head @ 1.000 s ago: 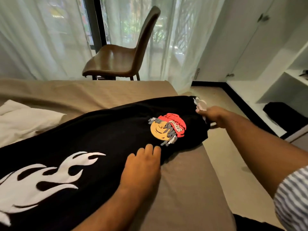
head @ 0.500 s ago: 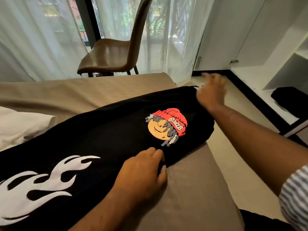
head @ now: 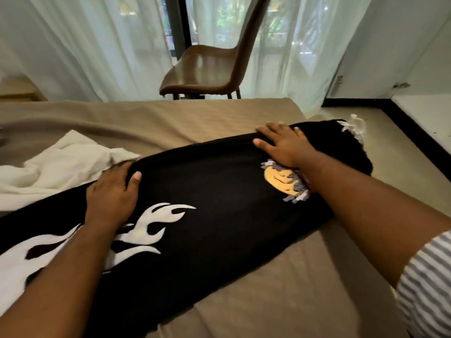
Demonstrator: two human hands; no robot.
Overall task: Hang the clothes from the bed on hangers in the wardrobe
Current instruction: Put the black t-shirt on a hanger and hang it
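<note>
Now our left hand [head: 112, 193] pinching the far edge of the black garment [head: 219, 196], thumb on top, fingers tucked behind it, our right hand [head: 285, 145] spread flat on that edge farther along, garment stretched across the tan bed [head: 292, 276], white cloth [head: 61, 164] just beyond.

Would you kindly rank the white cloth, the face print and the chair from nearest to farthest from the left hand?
1. White cloth, just beside the left hand.
2. Face print, rightward on the trousers.
3. Chair, beyond the bed.
</note>
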